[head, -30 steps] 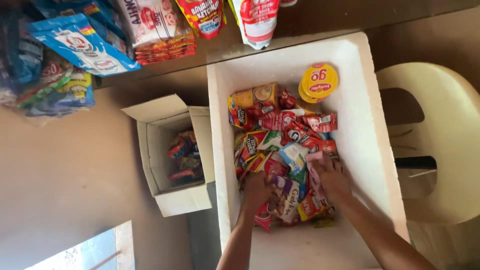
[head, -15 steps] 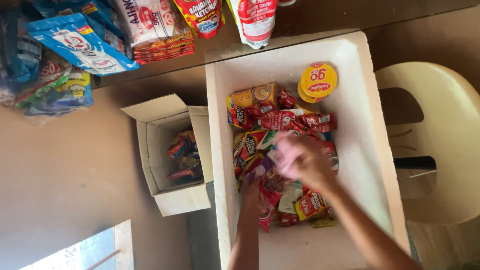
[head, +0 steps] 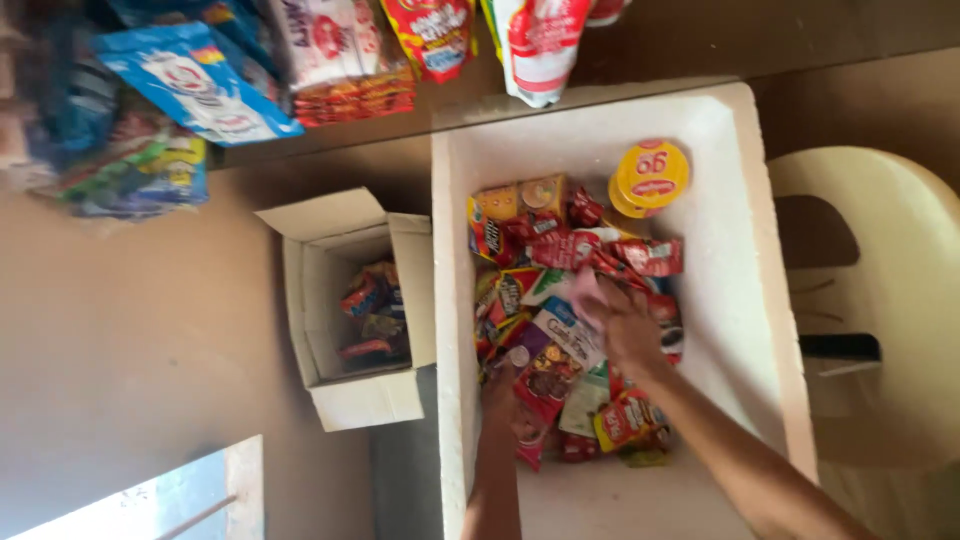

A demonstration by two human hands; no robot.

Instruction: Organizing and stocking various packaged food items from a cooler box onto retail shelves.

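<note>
A white foam box [head: 745, 300] holds a heap of several colourful snack packets [head: 560, 250]. My right hand [head: 628, 330] reaches into the middle of the heap, its fingers closed on a small pale pink packet [head: 584, 287]. At the heap's left side, against the box wall, my left hand [head: 500, 385] rests on a dark red packet [head: 545, 385]; its fingers are blurred. Two yellow round lidded cups [head: 650, 178] lie at the far end of the box.
A small open cardboard box [head: 330, 300] with a few packets stands left of the foam box. Hanging snack bags [head: 200, 85] line the far side. A cream plastic chair [head: 880, 300] is on the right, and a pale slab [head: 170, 495] at lower left.
My right hand lifted off the near part of the heap, took up a pink packet, and now sits lower at the heap's middle. My left hand has barely moved.
</note>
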